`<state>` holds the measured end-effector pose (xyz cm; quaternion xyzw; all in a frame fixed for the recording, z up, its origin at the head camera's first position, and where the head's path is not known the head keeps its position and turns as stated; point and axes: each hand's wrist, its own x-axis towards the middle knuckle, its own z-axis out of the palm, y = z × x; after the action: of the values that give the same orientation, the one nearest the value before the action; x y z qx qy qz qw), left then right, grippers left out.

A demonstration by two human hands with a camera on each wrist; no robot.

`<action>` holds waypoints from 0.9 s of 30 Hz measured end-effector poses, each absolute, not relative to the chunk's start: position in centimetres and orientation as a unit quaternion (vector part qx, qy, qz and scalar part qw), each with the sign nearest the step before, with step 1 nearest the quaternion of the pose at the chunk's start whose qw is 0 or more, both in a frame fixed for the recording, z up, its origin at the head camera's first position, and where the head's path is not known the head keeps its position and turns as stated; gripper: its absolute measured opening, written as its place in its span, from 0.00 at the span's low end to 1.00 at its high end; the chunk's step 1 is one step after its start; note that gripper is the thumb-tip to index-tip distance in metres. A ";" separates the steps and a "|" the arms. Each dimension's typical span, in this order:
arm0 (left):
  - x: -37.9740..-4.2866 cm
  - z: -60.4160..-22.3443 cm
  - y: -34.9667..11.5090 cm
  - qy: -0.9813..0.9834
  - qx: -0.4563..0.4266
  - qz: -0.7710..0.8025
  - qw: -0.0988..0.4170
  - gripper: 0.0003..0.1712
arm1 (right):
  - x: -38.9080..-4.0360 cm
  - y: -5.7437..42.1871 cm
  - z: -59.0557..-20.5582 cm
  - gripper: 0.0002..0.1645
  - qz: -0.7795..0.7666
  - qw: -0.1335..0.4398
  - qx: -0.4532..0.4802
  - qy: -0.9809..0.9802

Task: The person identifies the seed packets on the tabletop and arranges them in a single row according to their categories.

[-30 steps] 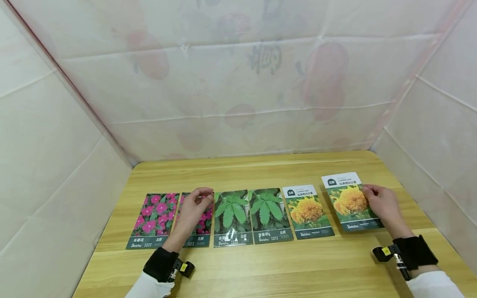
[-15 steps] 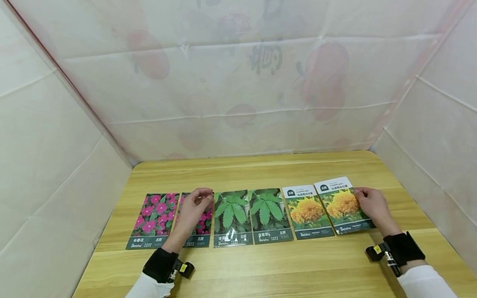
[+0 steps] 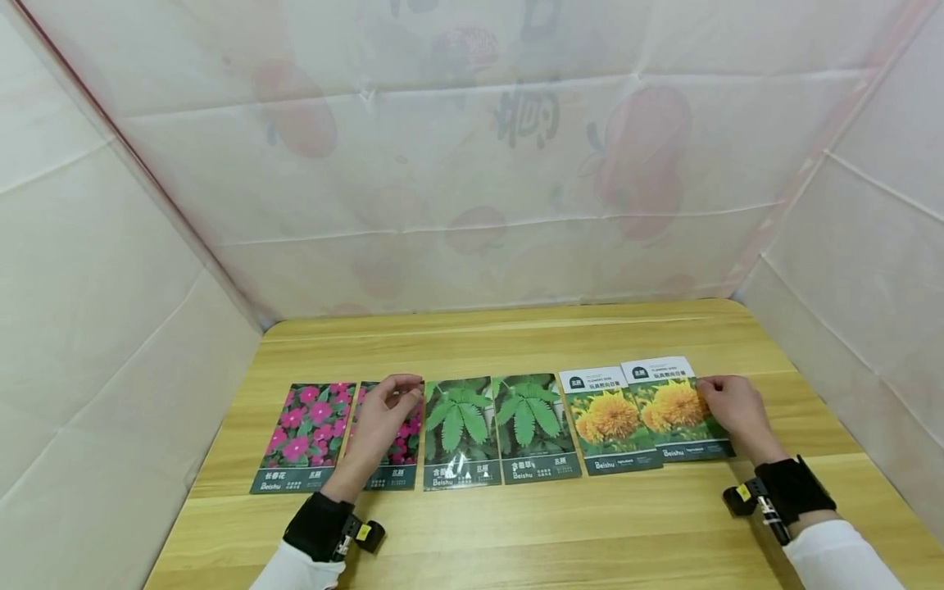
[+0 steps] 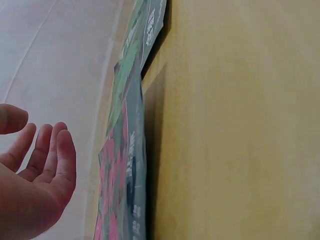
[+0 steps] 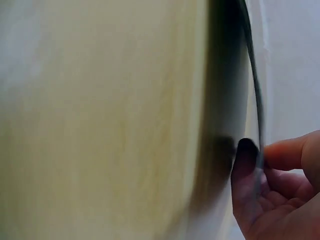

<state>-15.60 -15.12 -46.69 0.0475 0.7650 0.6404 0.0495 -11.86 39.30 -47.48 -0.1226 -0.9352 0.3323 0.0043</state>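
At the row's right end my right hand (image 3: pixel 743 416) pinches the right edge of a seed packet (image 3: pixel 677 410) with yellow flowers and a white top. Its thin edge (image 5: pixel 257 95) runs between thumb and fingers in the right wrist view, held off the tabletop. The packet's left side meets a matching yellow-flower packet (image 3: pixel 610 422). My left hand (image 3: pixel 378 422) hovers over the second pink-flower packet (image 3: pixel 394 474), hiding part of it. In the left wrist view that hand (image 4: pixel 37 185) holds nothing, its fingers loosely bent.
Two green-leaf packets (image 3: pixel 460 426) lie mid-row, and another pink-flower packet (image 3: pixel 308 434) lies at the left end. All rest on a wooden table (image 3: pixel 516 533). Pale fabric walls (image 3: pixel 472 164) enclose its back and sides.
My right hand has brought its yellow-flower packet left and lower, from apart to right against the matching one. The left hand has stayed in place.
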 end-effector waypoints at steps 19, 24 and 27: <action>-15.6 -46.7 -15.2 0.762 0.049 0.644 0.050 0.18 | -11.7 39.2 -46.7 0.25 0.263 0.003 -0.108 -0.959; -15.7 -46.7 -15.1 0.760 0.047 0.646 0.047 0.18 | -11.7 39.2 -46.5 0.25 0.248 0.005 -0.104 -0.963; -15.7 -46.7 -15.1 0.762 0.044 0.645 0.045 0.17 | -11.7 39.1 -46.4 0.24 0.245 0.005 -0.103 -0.964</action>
<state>-15.70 -15.09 -46.72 0.0445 0.7616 0.6449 0.0452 -11.66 39.11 -46.43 -0.1028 -0.9641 0.2447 0.0048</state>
